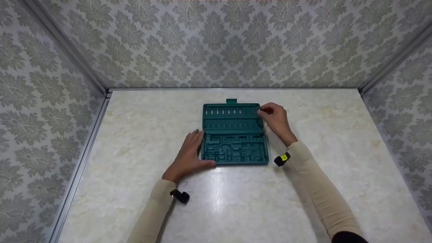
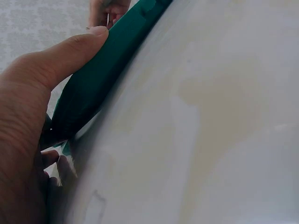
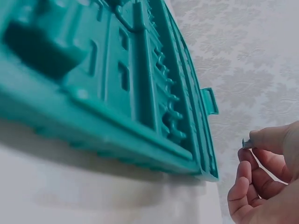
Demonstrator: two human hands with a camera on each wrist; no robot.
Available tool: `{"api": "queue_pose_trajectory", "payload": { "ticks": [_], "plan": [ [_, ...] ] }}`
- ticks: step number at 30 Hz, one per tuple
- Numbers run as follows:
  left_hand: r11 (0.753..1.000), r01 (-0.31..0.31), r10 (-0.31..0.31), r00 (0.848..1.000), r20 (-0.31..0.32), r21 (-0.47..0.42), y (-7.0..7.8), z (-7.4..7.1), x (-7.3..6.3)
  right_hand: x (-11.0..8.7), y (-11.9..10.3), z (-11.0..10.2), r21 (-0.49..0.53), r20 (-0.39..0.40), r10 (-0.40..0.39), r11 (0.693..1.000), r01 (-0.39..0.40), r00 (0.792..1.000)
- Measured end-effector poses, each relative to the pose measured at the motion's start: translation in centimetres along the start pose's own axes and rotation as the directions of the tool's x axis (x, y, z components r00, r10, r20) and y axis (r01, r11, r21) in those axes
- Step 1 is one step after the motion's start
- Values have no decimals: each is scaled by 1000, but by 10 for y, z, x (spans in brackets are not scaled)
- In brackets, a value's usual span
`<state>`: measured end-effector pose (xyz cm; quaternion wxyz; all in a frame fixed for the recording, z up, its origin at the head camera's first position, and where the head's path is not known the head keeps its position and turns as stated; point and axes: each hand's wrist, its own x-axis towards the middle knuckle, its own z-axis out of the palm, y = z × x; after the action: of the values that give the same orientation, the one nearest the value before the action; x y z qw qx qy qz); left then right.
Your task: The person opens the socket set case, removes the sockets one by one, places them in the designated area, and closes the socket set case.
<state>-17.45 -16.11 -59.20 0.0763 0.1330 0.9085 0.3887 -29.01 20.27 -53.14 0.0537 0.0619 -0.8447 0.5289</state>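
Observation:
An opened green plastic tool case [image 1: 233,132] lies on the table in the head view, its moulded slots facing up. My left hand [image 1: 189,156] holds its near left corner, thumb along the front edge and fingers at the left side. In the left wrist view, the thumb [image 2: 77,49] presses on the case's rim [image 2: 96,77]. Between thumb and fingertips, my right hand [image 1: 275,118] pinches a small silvery metal bit [image 3: 246,143] by the lid's far right corner. Several similar bits [image 1: 223,112] stand in a row in the lid's upper strip.
A pale marbled table [image 1: 141,125] surrounds the case. Patterned wall panels [image 1: 216,44] close off the back and both sides. The case's latch tab [image 1: 231,101] sticks out at the far edge. Each wrist carries a small black camera [image 1: 180,196].

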Motion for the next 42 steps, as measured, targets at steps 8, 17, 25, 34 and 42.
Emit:
{"api": "queue_pose_trajectory", "payload": {
  "ticks": [8,17,25,34,42],
  "plan": [
    [1000,3,-3,1000,-5,-23,-1,-1,-1,-22,6,-24,-50,-53,-6,999,3,999],
    [1000,14,-14,1000,-6,-26,-2,-1,-2,-46,21,-48,-33,-94,29,999,-32,995],
    [1000,-12,12,1000,2,21,-2,-3,1,-67,47,-58,-35,-130,82,996,-87,988],
    [1000,-11,11,1000,-4,19,-1,-3,2,-79,62,-57,-58,-178,171,981,-183,969],
    [1000,5,-5,1000,-5,5,1,1,2,-85,67,-55,-82,-228,157,980,-180,961]
  ]
}}
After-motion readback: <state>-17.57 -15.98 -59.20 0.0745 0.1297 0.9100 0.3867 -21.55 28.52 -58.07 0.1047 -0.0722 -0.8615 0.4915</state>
